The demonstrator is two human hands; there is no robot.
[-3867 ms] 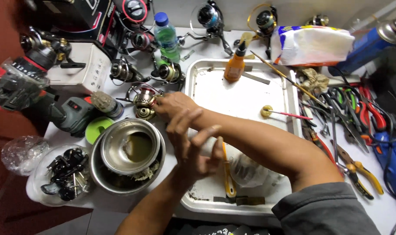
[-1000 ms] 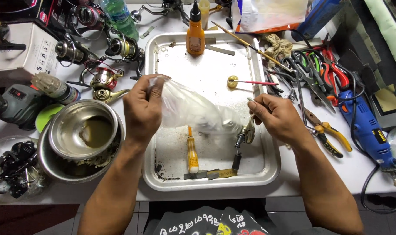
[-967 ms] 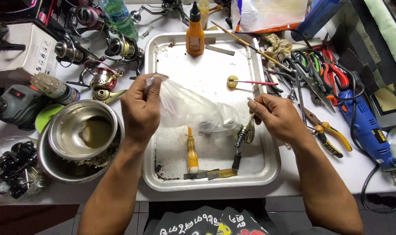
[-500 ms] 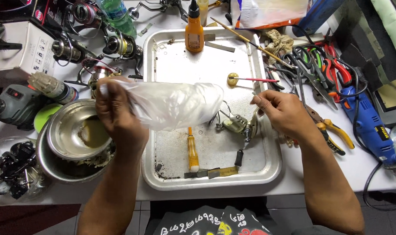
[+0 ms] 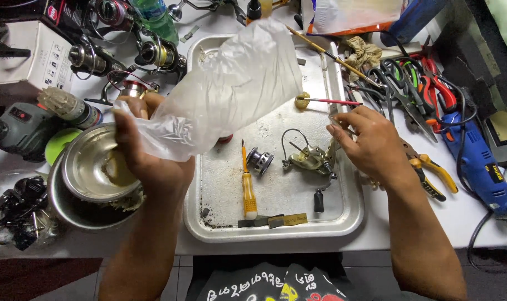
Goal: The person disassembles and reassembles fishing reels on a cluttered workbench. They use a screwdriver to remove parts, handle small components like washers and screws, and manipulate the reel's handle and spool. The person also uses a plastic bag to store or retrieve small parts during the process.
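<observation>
My left hand [image 5: 147, 156] grips a clear, crumpled plastic bag [image 5: 231, 89] and holds it up over the left part of a metal tray [image 5: 342, 223]. My right hand [image 5: 373, 145] hovers over the tray's right rim with fingers spread, holding nothing, just right of a gold fishing reel body [image 5: 312, 161] that lies on the tray. A dark metal spool [image 5: 260, 160] rests beside the reel. An orange-handled screwdriver [image 5: 248, 189] lies left of the spool.
Stacked steel bowls [image 5: 89, 178] stand left of the tray. Several fishing reels [image 5: 147, 56], a cordless drill [image 5: 19, 128] and a white box crowd the back left. Pliers [image 5: 432, 173], scissors [image 5: 398, 83] and a blue rotary tool [image 5: 479, 167] lie on the right.
My left hand has lifted the plastic bag up and to the left, leaving the reel and spool on the tray. My right hand has let go of the reel and opened.
</observation>
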